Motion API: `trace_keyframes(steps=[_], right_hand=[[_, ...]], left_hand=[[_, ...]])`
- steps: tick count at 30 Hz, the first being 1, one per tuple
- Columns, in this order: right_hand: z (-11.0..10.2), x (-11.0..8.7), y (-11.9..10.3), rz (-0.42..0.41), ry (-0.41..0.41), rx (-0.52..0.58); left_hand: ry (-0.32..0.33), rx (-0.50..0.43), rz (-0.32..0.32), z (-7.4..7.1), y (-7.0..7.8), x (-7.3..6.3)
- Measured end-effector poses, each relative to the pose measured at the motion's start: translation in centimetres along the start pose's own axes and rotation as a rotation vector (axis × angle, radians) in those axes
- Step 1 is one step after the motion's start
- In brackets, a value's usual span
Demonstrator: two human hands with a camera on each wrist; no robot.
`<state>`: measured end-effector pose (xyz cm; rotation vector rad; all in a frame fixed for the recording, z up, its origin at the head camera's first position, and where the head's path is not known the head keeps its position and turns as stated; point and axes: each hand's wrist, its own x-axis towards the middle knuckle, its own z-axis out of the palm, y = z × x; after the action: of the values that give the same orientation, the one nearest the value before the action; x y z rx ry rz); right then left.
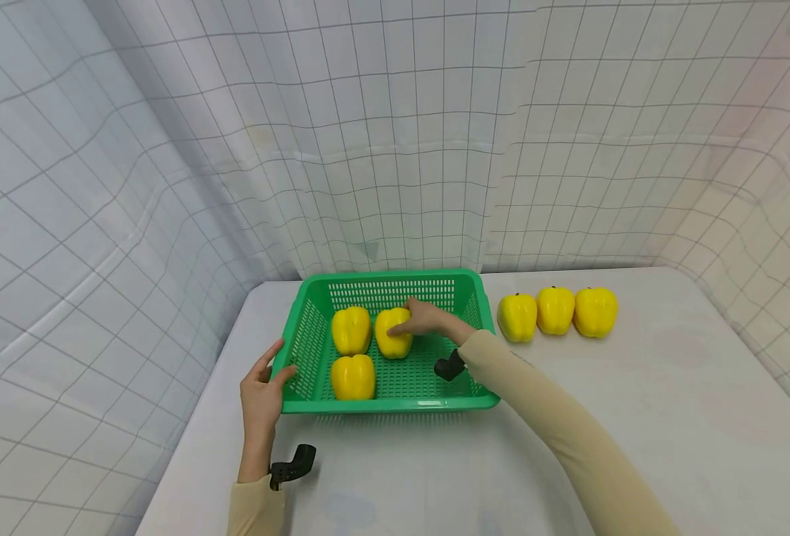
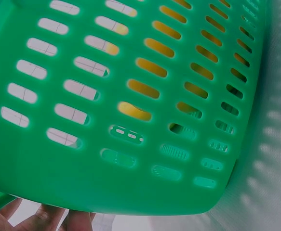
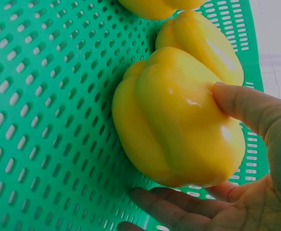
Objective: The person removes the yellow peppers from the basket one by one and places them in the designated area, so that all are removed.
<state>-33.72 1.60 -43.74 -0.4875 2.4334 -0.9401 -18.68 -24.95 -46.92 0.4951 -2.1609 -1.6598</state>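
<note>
A green plastic basket (image 1: pixel 395 406) with slotted walls stands on the table in the head view. My left hand (image 1: pixel 260 394) grips its left rim, thumb over the edge and fingers outside; the left wrist view shows fingertips (image 2: pixel 80 220) past the edge of the basket wall (image 2: pixel 106 187). Inside the basket, my right hand (image 1: pixel 427 318) holds a yellow bell pepper (image 1: pixel 389 344). In the right wrist view the thumb presses one side of that pepper (image 3: pixel 179 120) and the fingers lie along another. Two more yellow bell peppers, one behind (image 1: pixel 351 330) and one in front (image 1: pixel 353 378), sit at its left.
Three yellow bell peppers (image 1: pixel 555 311) stand in a row on the white table (image 1: pixel 669 387), right of the basket. Behind and at the sides hangs a white curtain (image 1: pixel 395 149) with a grid pattern. A black camera mount is on each wrist.
</note>
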Motion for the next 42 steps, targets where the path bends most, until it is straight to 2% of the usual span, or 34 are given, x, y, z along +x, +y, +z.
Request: trace_keyframes(steps=[14, 42], right_hand=[[0.0, -0.1, 0.3, 0.05, -0.03, 0.048], [-0.9, -1.2, 0.0, 0.022, -0.008, 0.136]], left_hand=[[-0.003, -0.001, 0.005, 0.0, 0.0, 0.0], [0.002, -0.006, -0.003, -0.1, 0.0, 0.0]])
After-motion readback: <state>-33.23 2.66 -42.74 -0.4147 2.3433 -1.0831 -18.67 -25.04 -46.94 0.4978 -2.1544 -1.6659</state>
